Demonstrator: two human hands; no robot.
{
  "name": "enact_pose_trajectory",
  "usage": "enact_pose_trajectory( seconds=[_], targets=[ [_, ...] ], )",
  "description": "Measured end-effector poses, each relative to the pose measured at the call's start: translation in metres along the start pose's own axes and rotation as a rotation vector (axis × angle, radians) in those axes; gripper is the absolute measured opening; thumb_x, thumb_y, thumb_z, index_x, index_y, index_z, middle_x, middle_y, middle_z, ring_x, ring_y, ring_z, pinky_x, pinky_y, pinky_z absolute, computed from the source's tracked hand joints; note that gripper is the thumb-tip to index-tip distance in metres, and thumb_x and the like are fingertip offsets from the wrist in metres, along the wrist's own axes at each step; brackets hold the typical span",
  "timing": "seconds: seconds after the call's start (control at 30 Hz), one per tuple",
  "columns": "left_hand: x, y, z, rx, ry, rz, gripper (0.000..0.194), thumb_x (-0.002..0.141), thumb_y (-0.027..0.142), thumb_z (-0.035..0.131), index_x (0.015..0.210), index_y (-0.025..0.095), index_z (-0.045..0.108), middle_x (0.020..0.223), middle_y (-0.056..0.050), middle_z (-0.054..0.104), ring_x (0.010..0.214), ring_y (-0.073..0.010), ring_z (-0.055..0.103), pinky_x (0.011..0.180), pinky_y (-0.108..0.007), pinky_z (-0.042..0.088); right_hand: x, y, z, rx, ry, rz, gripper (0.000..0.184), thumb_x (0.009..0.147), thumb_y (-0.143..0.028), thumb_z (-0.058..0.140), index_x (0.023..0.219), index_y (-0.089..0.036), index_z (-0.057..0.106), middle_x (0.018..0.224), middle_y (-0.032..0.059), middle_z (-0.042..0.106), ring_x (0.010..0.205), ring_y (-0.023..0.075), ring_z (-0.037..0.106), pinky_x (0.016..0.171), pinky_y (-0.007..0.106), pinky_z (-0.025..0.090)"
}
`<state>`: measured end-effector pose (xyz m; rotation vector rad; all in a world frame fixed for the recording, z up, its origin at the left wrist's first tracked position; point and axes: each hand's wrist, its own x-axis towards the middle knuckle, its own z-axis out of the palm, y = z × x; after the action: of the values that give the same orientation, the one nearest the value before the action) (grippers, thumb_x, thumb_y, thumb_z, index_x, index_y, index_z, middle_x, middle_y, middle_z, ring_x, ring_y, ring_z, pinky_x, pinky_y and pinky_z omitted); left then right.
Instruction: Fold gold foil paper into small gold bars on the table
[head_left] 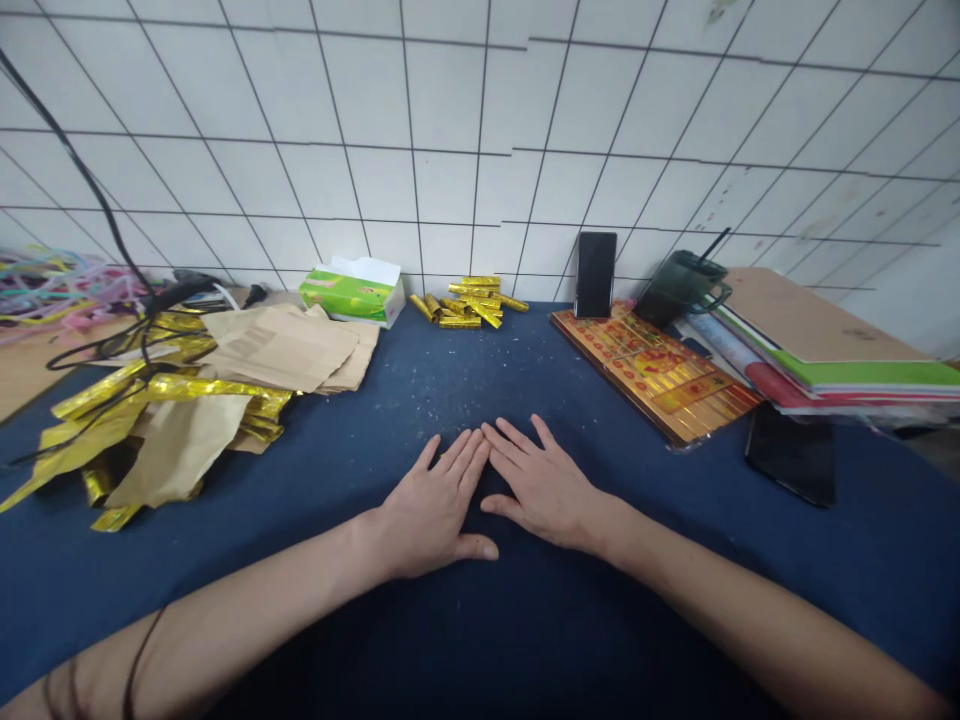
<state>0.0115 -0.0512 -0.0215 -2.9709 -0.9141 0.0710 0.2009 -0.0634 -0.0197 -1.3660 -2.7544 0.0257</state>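
My left hand (431, 507) lies flat on the dark blue table (465, 380), palm down with its fingers stretched out. Opposite it, my right hand (544, 487) rests the same way, and the fingertips of both meet at the middle. Neither hand holds anything. Pale specks are scattered on the tabletop just beyond the fingers. Farther back, by the tiled wall, lies a small pile of rolled gold foil tubes (480, 300). Left of my left hand are brown paper sheets (281, 345) and crumpled gold foil strips (217, 388).
A green tissue box (352, 292) stands at the back. To the right are an upright phone (596, 275), an orange-gold printed pack (660, 375), a dark mug (679, 285), stacked notebooks (817, 315) and a black flat object (791, 455). Black cables (97, 190) and colourful strands (67, 290) occupy the left.
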Motion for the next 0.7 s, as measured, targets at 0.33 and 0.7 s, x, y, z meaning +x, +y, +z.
enact_pose_trajectory(
  seconds=[0.33,0.7],
  targets=[
    [-0.029,-0.012,0.002,-0.042,-0.054,-0.038,0.084,0.077,0.068,0.03,0.14,0.013,0.012,0.145,-0.012,0.013,0.134,-0.0271,0.007,0.105,-0.05,0.01,0.0,0.002,0.001,-0.008,-0.004,0.012,0.069,0.085,-0.06,0.018,0.134,-0.013,0.031,0.14,0.0102,0.032,0.13,0.0292,0.022,0.101,0.06,0.016],
    [-0.034,-0.011,0.0,-0.044,-0.036,-0.097,0.084,0.076,0.066,0.038,0.139,0.013,0.017,0.144,-0.013,0.018,0.133,-0.0301,0.011,0.103,-0.054,0.015,0.013,0.011,0.002,-0.035,0.026,0.014,0.063,0.086,-0.058,0.02,0.135,-0.019,0.029,0.142,0.0058,0.031,0.131,0.0296,0.018,0.099,0.062,0.015]
  ],
)
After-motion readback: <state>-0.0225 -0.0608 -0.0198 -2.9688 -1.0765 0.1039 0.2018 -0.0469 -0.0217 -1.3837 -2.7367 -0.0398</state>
